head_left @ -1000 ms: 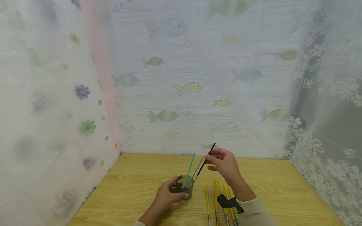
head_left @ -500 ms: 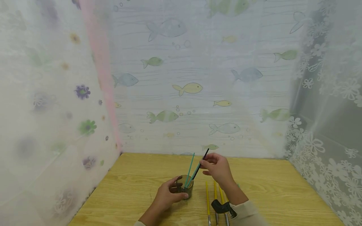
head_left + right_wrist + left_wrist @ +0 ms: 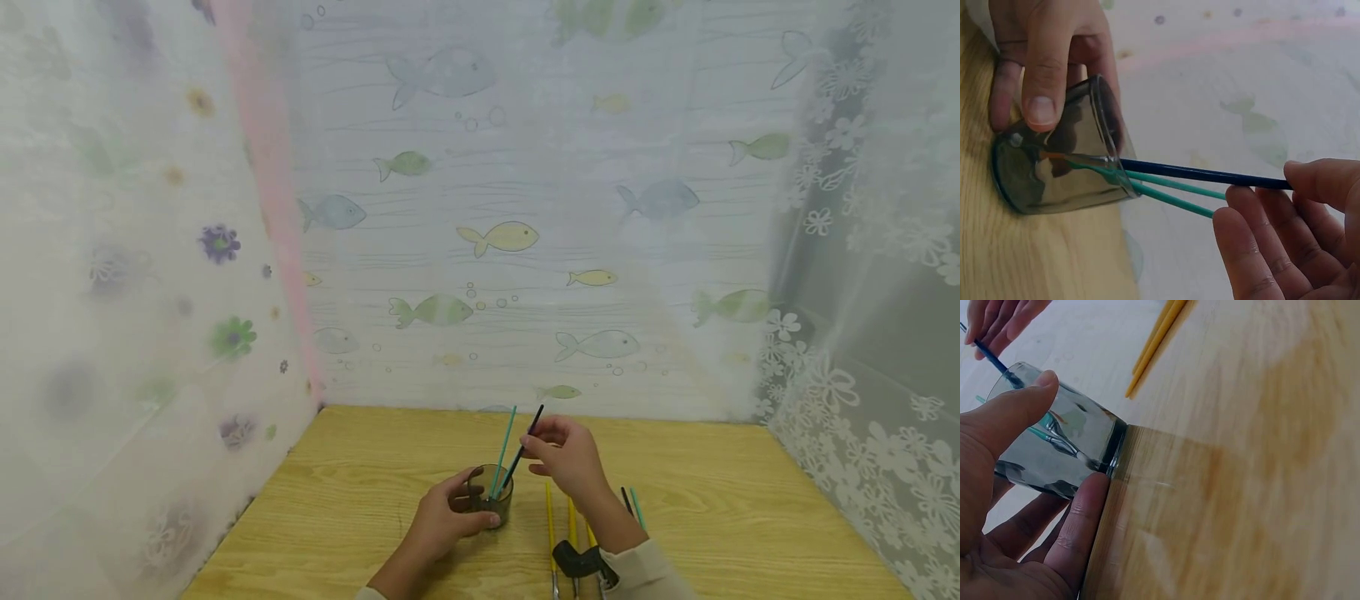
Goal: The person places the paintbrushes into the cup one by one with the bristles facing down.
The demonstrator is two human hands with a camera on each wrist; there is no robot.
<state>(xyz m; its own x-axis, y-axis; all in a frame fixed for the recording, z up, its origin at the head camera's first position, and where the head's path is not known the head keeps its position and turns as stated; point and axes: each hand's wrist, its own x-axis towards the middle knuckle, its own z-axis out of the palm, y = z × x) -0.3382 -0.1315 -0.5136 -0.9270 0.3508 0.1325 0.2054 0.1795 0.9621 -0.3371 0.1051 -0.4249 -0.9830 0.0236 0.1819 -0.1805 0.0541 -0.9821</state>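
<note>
My left hand point(image 3: 441, 521) grips a smoky clear glass point(image 3: 1079, 187) that stands upright on the table, thumb on the near side and fingers around the other. Two teal-handled paintbrushes point(image 3: 1175, 203) lean in the glass, bristles down; the left wrist view shows their metal ferrules near its bottom. My right hand point(image 3: 573, 467) pinches a dark blue paintbrush point(image 3: 1210, 174) by its upper handle, between thumb and fingers. That brush slants down over the rim, and its ferrule and orange-brown bristles are inside the glass, beside the teal brushes.
Several yellow-handled paintbrushes point(image 3: 551, 529) lie on the wood-grain table point(image 3: 360, 483) right of the glass, partly hidden by my right wrist. Beyond that wrist show a black handle point(image 3: 627, 500) and a teal handle point(image 3: 638, 508). Patterned curtains point(image 3: 525, 325) enclose the table's back and sides.
My right hand has moved left and down, bringing the dark blue paintbrush from beside the rim into the glass. The black and teal handles on the table have come into sight. The left hand stays put.
</note>
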